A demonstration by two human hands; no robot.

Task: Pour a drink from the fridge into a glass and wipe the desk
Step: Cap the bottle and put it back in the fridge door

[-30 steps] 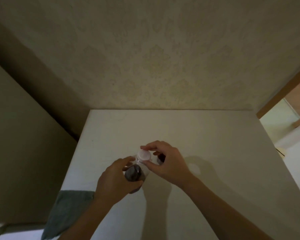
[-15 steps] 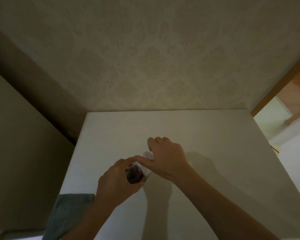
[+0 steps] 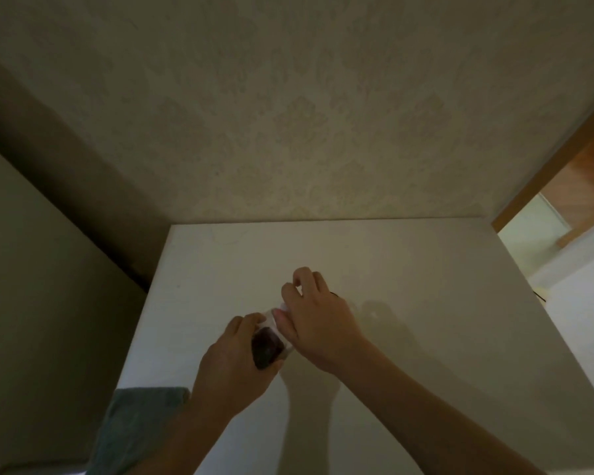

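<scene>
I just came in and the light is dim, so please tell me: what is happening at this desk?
A person stands at a white desk. The left hand holds a small clear bottle of dark drink, and the right hand covers its top, apparently working the cap. A grey-green cloth lies at the desk's near left edge. No glass is visible.

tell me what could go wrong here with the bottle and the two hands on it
1. The left hand holds the bottle of dark drink tilted over the white desk; if the right hand frees the cap, drink may spill.
2. The right hand hides the cap, so its hold can't be judged; a slip could drop it.
3. The cloth hangs over the desk's near left edge, away from any spill.
</scene>
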